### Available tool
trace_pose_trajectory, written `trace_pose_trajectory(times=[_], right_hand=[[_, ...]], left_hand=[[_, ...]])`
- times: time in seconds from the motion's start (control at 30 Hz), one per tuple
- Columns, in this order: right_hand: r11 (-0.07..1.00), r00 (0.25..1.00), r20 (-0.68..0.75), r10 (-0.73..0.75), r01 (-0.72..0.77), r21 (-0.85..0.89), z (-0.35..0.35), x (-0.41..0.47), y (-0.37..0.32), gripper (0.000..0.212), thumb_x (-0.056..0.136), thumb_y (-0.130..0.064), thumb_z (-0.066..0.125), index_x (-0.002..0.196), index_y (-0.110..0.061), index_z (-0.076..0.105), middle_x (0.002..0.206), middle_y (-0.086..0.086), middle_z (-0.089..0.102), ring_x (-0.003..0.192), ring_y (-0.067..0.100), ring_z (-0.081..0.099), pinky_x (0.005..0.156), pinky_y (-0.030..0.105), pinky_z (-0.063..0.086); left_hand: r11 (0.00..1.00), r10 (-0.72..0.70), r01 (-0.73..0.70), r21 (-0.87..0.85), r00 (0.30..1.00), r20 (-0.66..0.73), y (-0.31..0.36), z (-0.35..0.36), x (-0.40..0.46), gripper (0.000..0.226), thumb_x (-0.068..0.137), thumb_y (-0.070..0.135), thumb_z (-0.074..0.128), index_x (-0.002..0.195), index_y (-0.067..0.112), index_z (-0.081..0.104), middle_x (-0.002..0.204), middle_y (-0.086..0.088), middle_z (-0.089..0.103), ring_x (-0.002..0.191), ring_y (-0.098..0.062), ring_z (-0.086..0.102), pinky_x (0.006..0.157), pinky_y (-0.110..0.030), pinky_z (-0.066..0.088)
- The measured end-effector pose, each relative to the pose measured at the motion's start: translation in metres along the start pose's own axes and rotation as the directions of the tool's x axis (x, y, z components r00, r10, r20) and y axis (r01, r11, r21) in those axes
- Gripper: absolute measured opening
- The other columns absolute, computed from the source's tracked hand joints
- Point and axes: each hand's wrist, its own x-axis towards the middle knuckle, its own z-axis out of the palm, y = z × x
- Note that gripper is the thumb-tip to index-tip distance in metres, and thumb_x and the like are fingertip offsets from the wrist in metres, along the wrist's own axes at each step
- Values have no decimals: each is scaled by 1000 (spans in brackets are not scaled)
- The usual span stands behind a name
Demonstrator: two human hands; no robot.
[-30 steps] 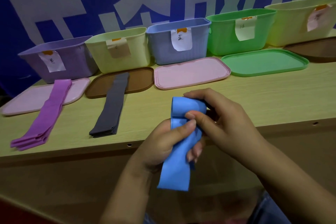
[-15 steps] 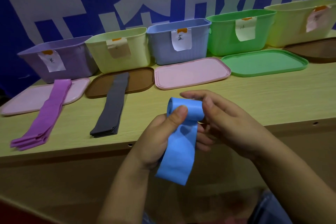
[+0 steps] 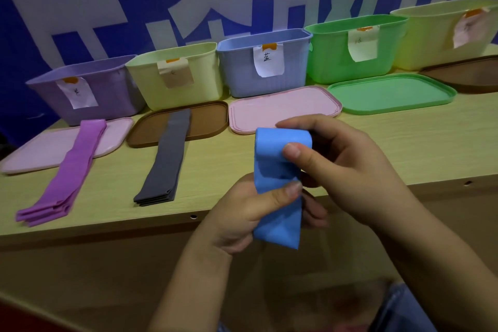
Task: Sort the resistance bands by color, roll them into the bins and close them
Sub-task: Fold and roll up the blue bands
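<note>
The rolling step is in hand: a blue band [image 3: 277, 178] is held in front of the blue bin [image 3: 262, 62], off the table [image 3: 390, 143]. Its rolled upper end is pinched by the right hand [image 3: 347, 167], thumb on the roll, while the loose tail is gripped by the left hand [image 3: 250, 213] (thumb pressed across it). Left of the blue bin, a purple stack [image 3: 67, 178] and a grey stack [image 3: 164, 162] lie unrolled. Next, the tail is judged to need winding in tightly, then dropping into the blue bin.
</note>
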Motion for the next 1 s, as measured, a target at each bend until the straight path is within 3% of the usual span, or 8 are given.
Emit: trace_pose_trajectory(times=[0.2, 0.4, 0.53, 0.63, 0.77, 0.83, 0.9, 1.0], right_hand=[[988, 994, -89, -58, 44, -146, 7, -2, 5, 21, 77, -32, 63, 98, -34, 63, 85, -10, 68, 77, 3, 64, 63, 21, 51], [942, 984, -97, -149, 112, -318, 13, -6, 11, 20, 82, -32, 61, 102, -33, 60, 82, -23, 62, 76, -9, 59, 64, 3, 39], [936, 989, -10, -146, 135, -324, 7, -6, 13, 28, 82, -41, 60, 109, -36, 59, 97, -22, 64, 89, -4, 62, 73, 9, 45], [919, 988, 21, -152, 149, -366, 5, -6, 14, 32, 82, -41, 58, 113, -33, 59, 108, -15, 64, 100, 3, 61, 82, 17, 50], [971, 994, 82, -77, 93, -221, 4, -3, 9, 21, 84, -16, 68, 103, -22, 60, 105, -8, 64, 84, 2, 63, 59, 10, 46], [997, 993, 116, 23, -14, -79, 0, -2, 4, 20, 84, -9, 68, 99, -19, 60, 97, -3, 65, 66, 18, 64, 46, 30, 49], [997, 986, 145, 79, -77, -21, -4, 0, 2, 19, 81, -14, 69, 95, -23, 59, 95, 1, 65, 74, 52, 56, 51, 59, 48], [993, 978, 174, 112, -117, 19, -6, 1, 5, 20, 74, -19, 68, 90, -27, 60, 95, 1, 65, 72, 43, 55, 59, 69, 41]], left_hand=[[998, 24, -27, 64, 999, 41, -4, -2, 5, 16, 94, 21, 57, 85, 7, 59, 67, -10, 63, 63, -25, 62, 74, -46, 53], [997, 53, -56, 45, 996, 70, -5, 0, 2, 19, 93, 22, 53, 88, 5, 60, 72, -9, 67, 68, -24, 65, 74, -37, 54], [996, 28, -13, -83, 983, 184, -4, -3, -3, 36, 91, 37, 58, 100, 3, 59, 80, -16, 67, 73, -28, 67, 72, -37, 54], [993, 23, -11, -121, 995, 93, -2, 1, -1, 57, 77, 56, 66, 103, 6, 64, 80, -15, 70, 72, -27, 69, 67, -33, 56], [983, 4, -30, -183, 990, -138, -1, 2, 4, 66, 44, 72, 77, 91, 26, 77, 92, -6, 74, 83, -21, 72, 66, -32, 58], [998, -1, -9, -58, 985, -170, 2, 1, 3, 61, 47, 77, 71, 89, 32, 75, 94, -6, 74, 86, -24, 71, 71, -37, 58], [999, -24, 30, 31, 982, -188, 5, 1, 1, 57, 50, 79, 66, 87, 36, 74, 91, -5, 74, 83, -24, 71, 70, -36, 58], [999, -20, 24, 31, 992, -126, 8, 1, -2, 50, 56, 72, 68, 89, 35, 75, 88, -5, 74, 78, -22, 72, 66, -31, 57]])
